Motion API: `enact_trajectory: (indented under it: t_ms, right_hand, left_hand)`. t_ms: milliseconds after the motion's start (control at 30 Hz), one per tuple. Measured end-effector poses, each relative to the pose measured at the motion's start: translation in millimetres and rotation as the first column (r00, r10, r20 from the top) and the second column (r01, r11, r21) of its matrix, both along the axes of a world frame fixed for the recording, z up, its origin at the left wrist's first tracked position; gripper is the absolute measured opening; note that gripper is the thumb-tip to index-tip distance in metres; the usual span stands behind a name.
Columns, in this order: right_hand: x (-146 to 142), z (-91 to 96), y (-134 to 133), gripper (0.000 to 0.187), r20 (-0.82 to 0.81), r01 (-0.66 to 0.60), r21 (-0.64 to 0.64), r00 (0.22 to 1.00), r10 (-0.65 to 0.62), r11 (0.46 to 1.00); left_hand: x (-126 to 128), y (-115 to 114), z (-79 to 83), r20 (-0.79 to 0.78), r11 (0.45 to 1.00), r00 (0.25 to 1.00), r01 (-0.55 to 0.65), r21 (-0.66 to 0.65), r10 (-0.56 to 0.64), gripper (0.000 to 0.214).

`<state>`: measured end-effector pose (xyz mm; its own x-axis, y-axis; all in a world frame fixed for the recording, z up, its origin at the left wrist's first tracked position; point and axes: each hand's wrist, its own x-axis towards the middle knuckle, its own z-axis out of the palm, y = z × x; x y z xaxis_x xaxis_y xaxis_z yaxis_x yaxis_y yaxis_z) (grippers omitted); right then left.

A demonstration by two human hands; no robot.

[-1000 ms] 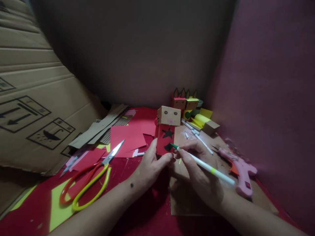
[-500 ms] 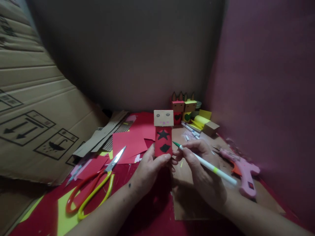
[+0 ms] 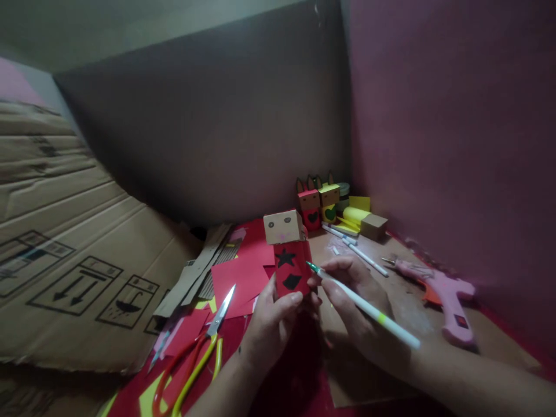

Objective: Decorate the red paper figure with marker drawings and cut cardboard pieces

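My left hand (image 3: 269, 324) grips the lower part of a small paper figure (image 3: 290, 255). The figure has a red body with a black star and a black lip shape, and a tan cardboard head with a drawn face. It stands tilted a little to the left. My right hand (image 3: 356, 304) pinches a white marker (image 3: 369, 310) with a green tip and a yellow band. The green tip points at the figure's right edge, just beside it.
Scissors (image 3: 195, 353) with red and yellow handles lie at the lower left on red paper sheets (image 3: 243, 278). A pink glue gun (image 3: 438, 292) rests on the right. Two finished figures (image 3: 319, 205), a cardboard cube (image 3: 374, 226) and loose markers (image 3: 356, 246) stand behind. A big cardboard box (image 3: 73, 260) fills the left.
The camera tilted up and turned, so everything sits lower in view. My hands lifted the figure slightly and tilted it left. The marker tip stays beside its right edge.
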<state>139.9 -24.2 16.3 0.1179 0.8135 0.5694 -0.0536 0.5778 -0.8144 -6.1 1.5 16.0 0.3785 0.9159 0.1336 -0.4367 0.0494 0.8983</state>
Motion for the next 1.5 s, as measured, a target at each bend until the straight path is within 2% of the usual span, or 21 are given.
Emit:
enact_trajectory:
  t_ms: [133,267,400,467,567,667,967,1233,1500]
  right_hand:
    - [1,-4.6,-3,0.011,0.163,0.064,0.102,0.983,-0.08,0.993]
    - [2,-4.6,-4,0.012,0.247,0.084,0.175,0.961,-0.127,0.981]
    - [2,-5.9,-3,0.016,0.285,0.123,0.298,0.935,-0.211,0.947]
    - [2,-7.3,-3,0.018,0.294,0.116,0.326,0.931,-0.217,0.938]
    - [2,-8.0,-1,0.019,0.286,0.088,0.343,0.938,-0.194,0.935]
    - [2,-6.3,1,0.019,0.277,0.058,0.346,0.947,-0.16,0.937]
    - [0,-7.4,0,0.018,0.277,0.106,0.375,0.935,-0.221,0.921]
    - [0,-3.7,-3,0.015,0.298,0.098,0.344,0.932,-0.208,0.934]
    - [1,-2.8,-3,0.014,0.29,0.108,0.347,0.932,-0.216,0.932]
  left_hand:
    - [2,-3,5.8,0.025,0.999,1.0,-0.018,-0.039,0.019,0.018]
    - [3,-3,9.8,0.05,0.998,0.999,-0.014,-0.063,0.017,0.003]
    - [4,-3,13.9,0.107,0.995,0.994,0.032,-0.098,-0.021,0.003]
    - [3,-3,14.9,0.146,0.988,0.988,0.066,-0.138,-0.045,0.014]
    - [2,-2,13.1,0.164,0.977,0.985,0.089,-0.194,-0.057,0.031]
    - [1,-1,8.9,0.141,0.973,0.989,0.082,-0.218,-0.052,0.038]
    - [6,1,9.1,0.177,0.975,0.984,0.073,-0.212,-0.035,0.03]
    - [5,1,6.8,0.136,0.979,0.991,0.028,-0.203,0.0,0.041]
    - [5,1,6.9,0.145,0.968,0.989,0.045,-0.248,-0.009,0.042]
